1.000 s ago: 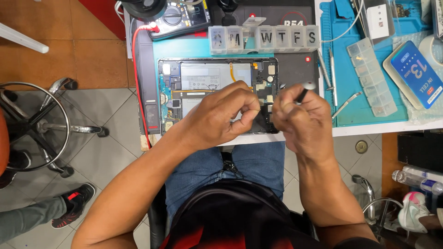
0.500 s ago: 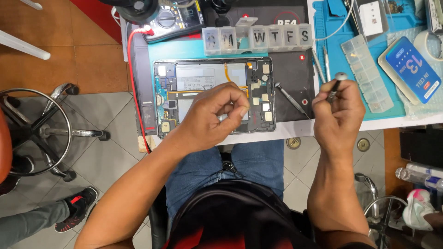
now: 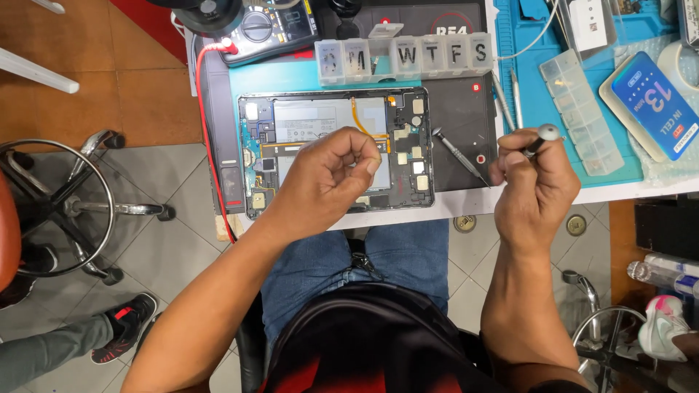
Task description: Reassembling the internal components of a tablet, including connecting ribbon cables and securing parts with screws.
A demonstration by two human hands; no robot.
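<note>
An opened tablet (image 3: 320, 120) with its back cover off lies on a dark work mat (image 3: 459, 109) at the bench edge, its battery and circuit boards exposed. My left hand (image 3: 328, 182) hovers over the tablet's lower middle, fingers curled and thumb pressed to the index finger; nothing shows between them. My right hand (image 3: 535, 189) is off the tablet to the right, at the bench's front edge, gripping a dark screwdriver (image 3: 542, 137) with a silver cap. A second thin screwdriver (image 3: 459, 155) lies loose on the mat between the tablet and my right hand.
A clear row of lidded compartments (image 3: 404, 54) sits behind the tablet, with a multimeter (image 3: 266, 25) and its red lead (image 3: 206, 145) on the left. On the blue mat (image 3: 539, 73) are a clear parts box (image 3: 582, 109) and a phone (image 3: 655, 102). A stool (image 3: 58, 204) and another person's shoe (image 3: 116, 327) are on the left.
My right hand has lifted off the tablet and moved right with the screwdriver. The left hand stays over the tablet, fingers still curled.
</note>
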